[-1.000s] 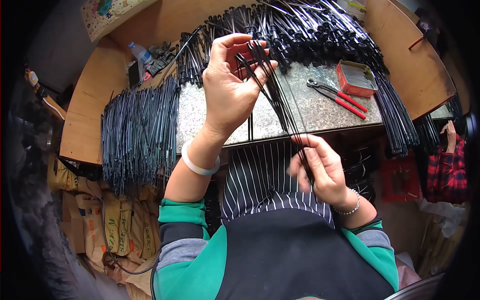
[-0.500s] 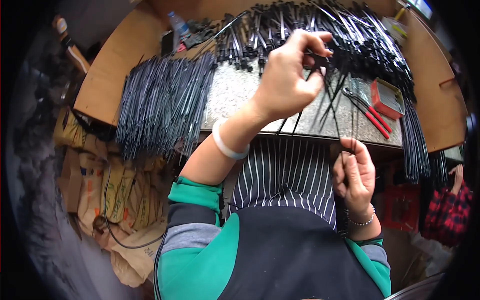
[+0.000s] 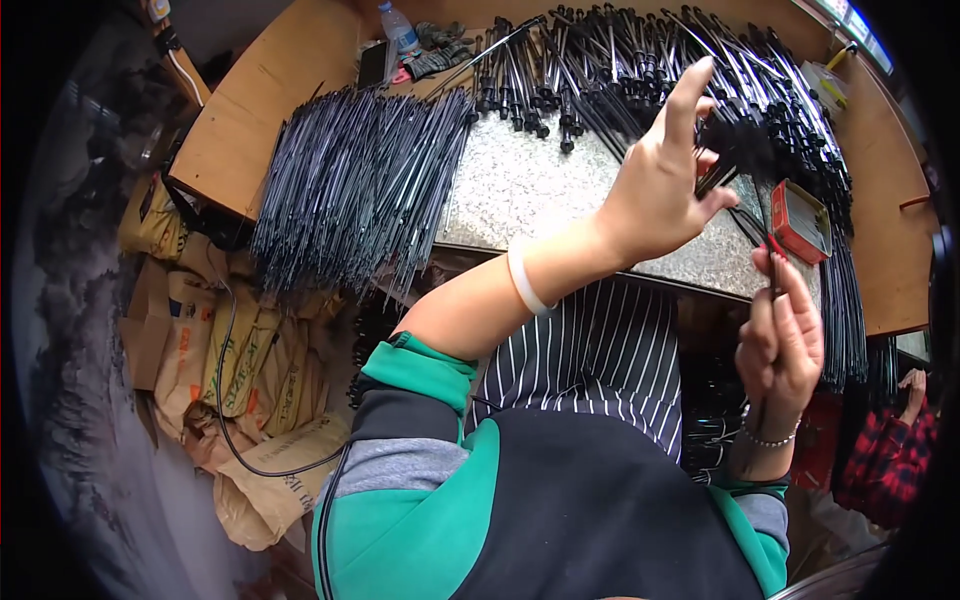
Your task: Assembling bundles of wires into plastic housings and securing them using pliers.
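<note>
My left hand [image 3: 655, 190] is over the table's right half, its index finger stretched up and its thumb spread away. Thin dark rods [image 3: 714, 181] show in the gap between its thumb and curled fingers; whether they touch the hand I cannot tell. Beyond the fingers is a blurred black patch. At the table's front right edge, my right hand [image 3: 783, 335] is closed in a pinch around thin black rods [image 3: 755, 229], which slant up toward the left hand. Red-handled pliers [image 3: 775, 246] are mostly hidden behind the right fingertips.
Thin black rods [image 3: 360, 190] lie heaped at left. Black rods with thicker ends [image 3: 640, 55] pile along the back. A red-sided tin [image 3: 798, 232] sits at right. Behind are a bottle [image 3: 399, 32] and gloves [image 3: 438, 50]. Brown sacks [image 3: 265, 480] stand below left; another person's plaid sleeve [image 3: 885, 460] is at lower right.
Both hands have shifted right relative to the table. My left index finger and thumb have spread from a pinch. My right hand now covers most of the pliers, which were in plain sight.
</note>
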Tool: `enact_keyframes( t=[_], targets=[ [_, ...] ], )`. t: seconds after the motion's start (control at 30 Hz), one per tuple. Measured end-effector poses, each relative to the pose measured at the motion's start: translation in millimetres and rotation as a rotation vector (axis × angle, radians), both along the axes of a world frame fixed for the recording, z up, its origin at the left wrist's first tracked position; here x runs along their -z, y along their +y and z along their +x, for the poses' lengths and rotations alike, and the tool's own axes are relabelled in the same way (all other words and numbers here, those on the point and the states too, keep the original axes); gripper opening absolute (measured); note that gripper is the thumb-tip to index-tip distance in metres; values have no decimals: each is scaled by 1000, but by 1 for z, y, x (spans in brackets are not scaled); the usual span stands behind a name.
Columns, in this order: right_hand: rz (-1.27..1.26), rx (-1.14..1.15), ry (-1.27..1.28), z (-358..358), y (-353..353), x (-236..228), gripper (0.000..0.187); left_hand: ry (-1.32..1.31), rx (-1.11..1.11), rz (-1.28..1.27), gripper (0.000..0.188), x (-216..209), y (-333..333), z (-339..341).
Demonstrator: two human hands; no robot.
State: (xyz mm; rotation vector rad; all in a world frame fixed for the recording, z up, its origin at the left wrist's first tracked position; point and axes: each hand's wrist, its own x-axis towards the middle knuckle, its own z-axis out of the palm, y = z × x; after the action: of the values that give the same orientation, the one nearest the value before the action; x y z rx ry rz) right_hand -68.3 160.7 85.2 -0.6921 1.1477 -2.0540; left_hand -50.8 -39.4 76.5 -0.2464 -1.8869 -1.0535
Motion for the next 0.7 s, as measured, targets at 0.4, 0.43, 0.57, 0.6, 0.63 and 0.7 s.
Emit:
enact_keyframes(
  t=[0.4,0.43,0.57,0.6,0.63,0.7],
  targets=[
    [6,-79,-34,-20,-21,-12,40,-1011,-1111,-417,36,86,-182,91],
    [3,-65,-27,-22,-23,-11,40,-1054,-1130,-386,36,86,-185,93],
    [-2,3,37,-33,-28,-10,39,-1178,-1140,-277,23,80,-196,91],
    [3,30,75,-35,-29,-8,38,-1198,-1190,-302,21,80,-198,88],
    [2,30,75,-37,-28,-7,38,-1197,-1191,-303,21,78,-200,90],
    [-16,35,69,-41,-28,-3,37,-1092,-1093,-133,21,70,-206,98]
  ],
)
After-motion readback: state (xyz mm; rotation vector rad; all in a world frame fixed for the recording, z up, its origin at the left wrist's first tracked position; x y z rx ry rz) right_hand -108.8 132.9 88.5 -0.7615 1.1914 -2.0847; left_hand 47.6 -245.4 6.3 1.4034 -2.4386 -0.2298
